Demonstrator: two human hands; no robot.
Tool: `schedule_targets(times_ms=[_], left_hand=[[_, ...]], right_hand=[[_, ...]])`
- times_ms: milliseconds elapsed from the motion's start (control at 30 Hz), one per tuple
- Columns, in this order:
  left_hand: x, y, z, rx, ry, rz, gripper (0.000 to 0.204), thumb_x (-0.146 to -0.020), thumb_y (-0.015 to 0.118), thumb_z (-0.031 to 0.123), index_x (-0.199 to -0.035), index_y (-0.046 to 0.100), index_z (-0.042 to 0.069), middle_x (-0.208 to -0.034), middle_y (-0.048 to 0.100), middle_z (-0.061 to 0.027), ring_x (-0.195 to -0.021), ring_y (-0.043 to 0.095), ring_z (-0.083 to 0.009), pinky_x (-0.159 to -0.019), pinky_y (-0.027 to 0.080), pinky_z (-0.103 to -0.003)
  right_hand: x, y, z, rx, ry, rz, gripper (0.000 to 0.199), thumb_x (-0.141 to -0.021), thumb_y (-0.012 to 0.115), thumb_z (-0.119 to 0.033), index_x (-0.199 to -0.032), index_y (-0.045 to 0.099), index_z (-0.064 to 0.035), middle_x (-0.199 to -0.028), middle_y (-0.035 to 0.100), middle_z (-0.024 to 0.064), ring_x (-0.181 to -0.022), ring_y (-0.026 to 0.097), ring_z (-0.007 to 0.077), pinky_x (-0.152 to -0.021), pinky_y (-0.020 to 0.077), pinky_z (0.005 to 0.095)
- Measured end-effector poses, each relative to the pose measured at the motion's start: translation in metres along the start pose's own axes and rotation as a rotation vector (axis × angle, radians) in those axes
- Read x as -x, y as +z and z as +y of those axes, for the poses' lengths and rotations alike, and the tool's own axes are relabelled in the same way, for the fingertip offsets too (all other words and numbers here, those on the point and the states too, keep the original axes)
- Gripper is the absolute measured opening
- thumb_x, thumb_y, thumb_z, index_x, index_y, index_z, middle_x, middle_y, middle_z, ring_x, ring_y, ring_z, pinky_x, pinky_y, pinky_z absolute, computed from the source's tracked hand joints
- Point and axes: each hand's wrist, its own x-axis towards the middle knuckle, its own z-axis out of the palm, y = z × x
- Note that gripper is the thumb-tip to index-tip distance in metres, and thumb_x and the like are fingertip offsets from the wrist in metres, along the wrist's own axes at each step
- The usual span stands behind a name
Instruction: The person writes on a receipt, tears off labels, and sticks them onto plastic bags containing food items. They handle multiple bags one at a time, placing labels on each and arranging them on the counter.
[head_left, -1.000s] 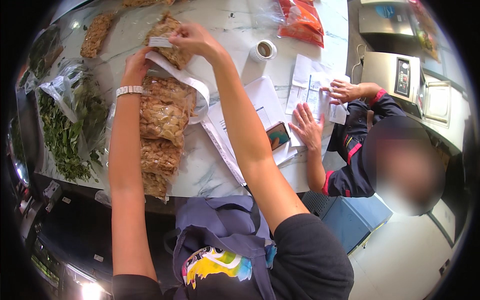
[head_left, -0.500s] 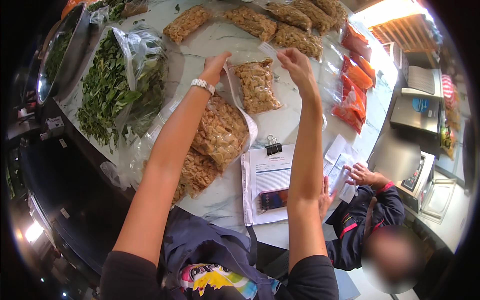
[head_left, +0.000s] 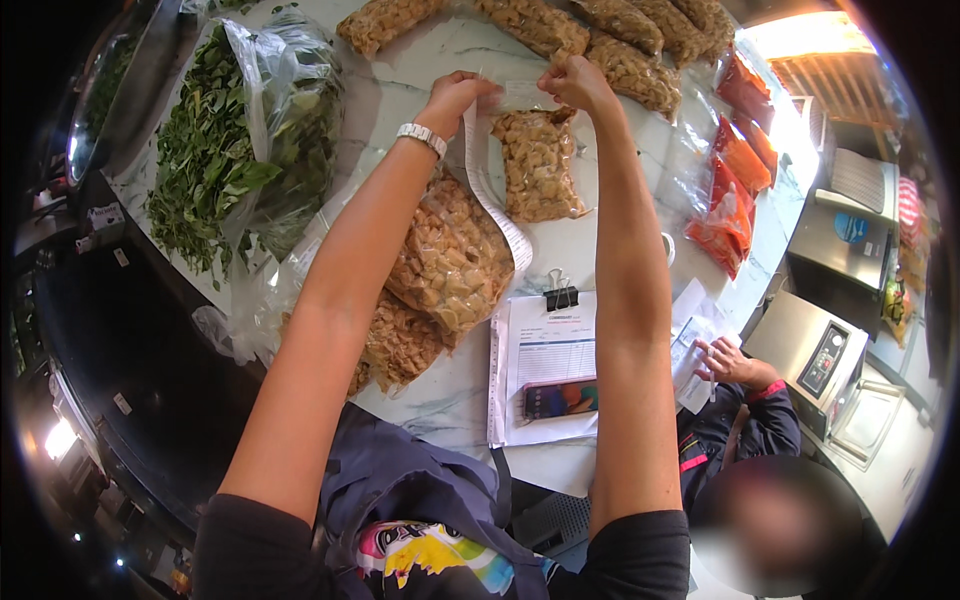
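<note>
Paper strip (head_left: 490,204) tight in left hand (head_left: 460,98); right hand (head_left: 580,84) apart, grip unclear, near 1 filled bag (head_left: 538,168).

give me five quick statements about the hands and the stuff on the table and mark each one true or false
1. The left hand and right hand are close to a small clear pack of brown pieces. True.
2. The white strip hangs from the right hand. False: the white strip hangs at the left hand.
3. A phone lies on the clipped papers. True.
4. The leafy greens are on the right, past the red packs. False: the leafy greens are on the left, the red packs on the right.
5. A white wristband is on the left wrist. True.
</note>
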Motion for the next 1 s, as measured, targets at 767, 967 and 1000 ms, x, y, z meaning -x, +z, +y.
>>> schedule_targets(times_ms=[767, 967, 1000], left_hand=[[0.003, 0.017, 0.005, -0.145, 0.159, 0.101, 0.024, -0.068, 0.078, 0.001, -0.087, 0.064, -0.004, -0.083, 0.069, -0.0111, -0.071, 0.066, -0.0156, -0.070, 0.053, -0.026], [-0.010, 0.012, -0.006, -0.388, 0.225, 0.162, 0.034, -0.068, 0.082, 0.011, -0.095, 0.066, -0.001, -0.085, 0.069, -0.0063, -0.080, 0.065, -0.0131, -0.076, 0.051, -0.026], [-0.013, 0.011, -0.008, -0.376, 0.222, 0.159, 0.034, -0.068, 0.082, 0.011, -0.095, 0.066, -0.001, -0.085, 0.069, -0.0064, -0.080, 0.065, -0.0130, -0.076, 0.051, -0.026]], right_hand=[[0.037, 0.043, -0.024, 0.225, -0.100, 0.677, 0.008, -0.078, 0.061, -0.014, -0.082, 0.064, -0.0085, -0.081, 0.067, 0.0133, -0.072, 0.065, 0.0347, -0.066, 0.0477, 0.0457], [0.047, 0.052, -0.029, 0.243, -0.047, 0.739, 0.017, -0.078, 0.067, -0.014, -0.092, 0.059, -0.0082, -0.090, 0.065, 0.0102, -0.078, 0.065, 0.0317, -0.070, 0.0468, 0.0439], [0.048, 0.051, -0.030, 0.222, -0.039, 0.737, 0.018, -0.078, 0.068, -0.014, -0.092, 0.059, -0.0079, -0.091, 0.064, 0.0096, -0.080, 0.064, 0.0313, -0.071, 0.0467, 0.0434]])
